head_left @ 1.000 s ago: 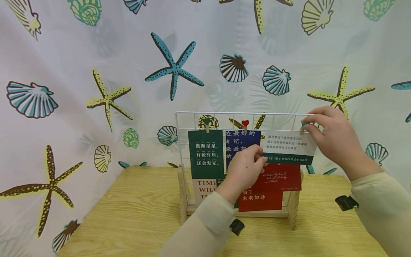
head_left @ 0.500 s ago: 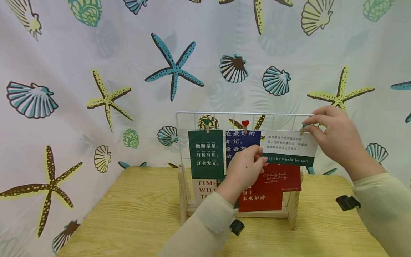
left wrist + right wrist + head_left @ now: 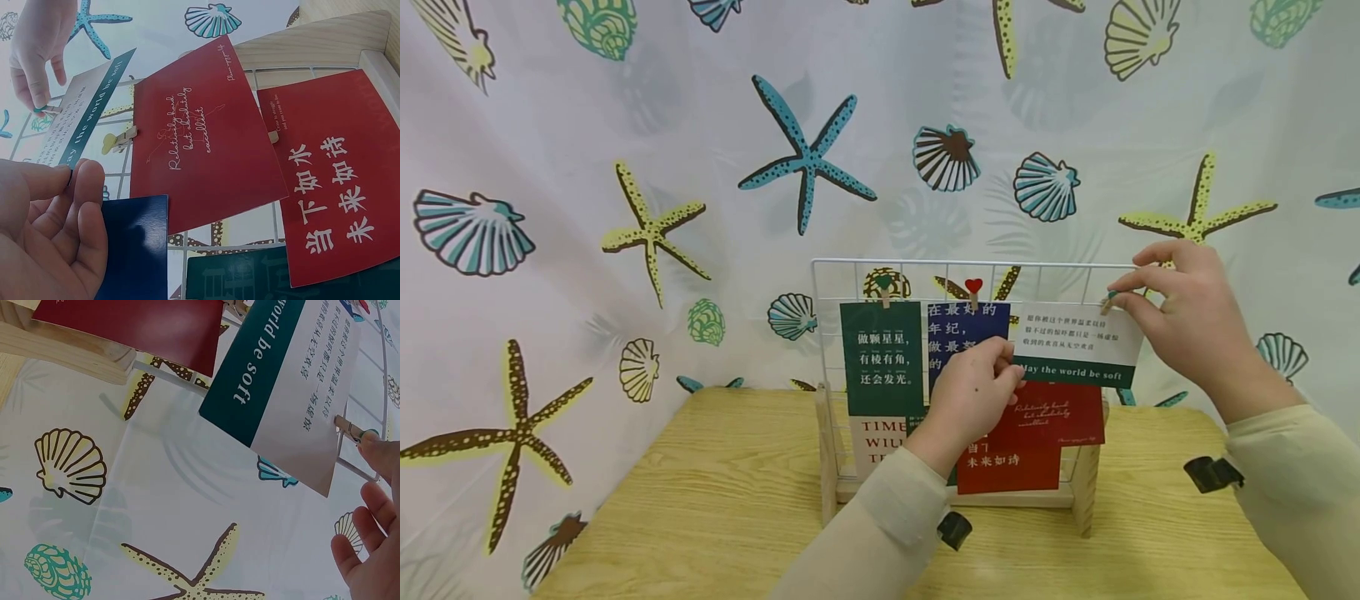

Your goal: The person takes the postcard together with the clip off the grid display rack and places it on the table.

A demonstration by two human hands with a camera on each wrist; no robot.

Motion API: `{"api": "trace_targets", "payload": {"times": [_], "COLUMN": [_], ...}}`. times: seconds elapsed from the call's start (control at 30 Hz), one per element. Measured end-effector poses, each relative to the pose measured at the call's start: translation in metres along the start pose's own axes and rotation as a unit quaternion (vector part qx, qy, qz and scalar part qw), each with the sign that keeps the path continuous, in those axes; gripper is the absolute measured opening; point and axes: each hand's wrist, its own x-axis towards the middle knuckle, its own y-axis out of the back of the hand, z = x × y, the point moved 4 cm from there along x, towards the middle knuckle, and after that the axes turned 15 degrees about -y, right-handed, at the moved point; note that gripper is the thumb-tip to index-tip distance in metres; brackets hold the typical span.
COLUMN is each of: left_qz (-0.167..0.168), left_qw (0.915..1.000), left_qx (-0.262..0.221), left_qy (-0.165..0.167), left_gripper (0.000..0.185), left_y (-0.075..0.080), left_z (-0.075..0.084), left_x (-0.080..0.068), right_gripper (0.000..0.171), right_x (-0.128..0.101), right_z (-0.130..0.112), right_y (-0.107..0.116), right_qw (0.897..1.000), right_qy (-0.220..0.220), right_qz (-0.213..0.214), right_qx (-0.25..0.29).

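Observation:
A white-and-green card (image 3: pixel 1078 342) reading "May the world be soft" hangs at the top right of a white wire grid (image 3: pixel 925 263). My left hand (image 3: pixel 1011 368) pinches its lower left corner; in the left wrist view that hand (image 3: pixel 72 178) holds the card (image 3: pixel 87 106) by the dark green edge. My right hand (image 3: pixel 1122 297) pinches a small wooden clip with a teal head (image 3: pixel 1108 302) at the card's upper right corner. The right wrist view shows the clip (image 3: pixel 353 430) biting the card (image 3: pixel 294 381) against the grid wire, with my fingertips (image 3: pixel 381 447) on it.
The grid stands in a wooden base (image 3: pixel 1082 500) on a wooden table (image 3: pixel 715 500). It also carries a green card (image 3: pixel 880 358), a blue card (image 3: pixel 958 329), two red cards (image 3: pixel 1052 417) and a white card (image 3: pixel 868 442). A seashell-print curtain (image 3: pixel 625 167) hangs right behind it.
My right hand has shifted slightly up and to the right at the clip, and the card's right corner rose a little. My left hand has stayed put.

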Motion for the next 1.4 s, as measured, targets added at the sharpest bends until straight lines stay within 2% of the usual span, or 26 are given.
{"api": "trace_targets", "payload": {"times": [0.4, 0.67, 1.4], "left_qz": [0.0, -0.003, 0.002], "left_qw": [1.0, 1.0, 0.9999], "left_qx": [-0.001, -0.004, -0.015], "left_qy": [-0.001, -0.006, -0.006], "left_gripper": [0.021, 0.021, 0.019], "left_y": [0.0002, 0.0003, 0.0047], "left_z": [0.0005, 0.0011, 0.0017], "left_x": [0.001, 0.0011, -0.0056], "right_gripper": [0.007, 0.006, 0.01], "right_x": [-0.001, -0.0018, -0.0042], "right_z": [0.0017, -0.0033, -0.0031], "right_y": [-0.002, 0.0018, 0.0057], "right_qw": [1.0, 0.999, 1.0], "right_qy": [-0.009, 0.009, -0.005], "right_qz": [0.008, 0.03, 0.029], "right_qx": [0.0, -0.008, 0.001]}}
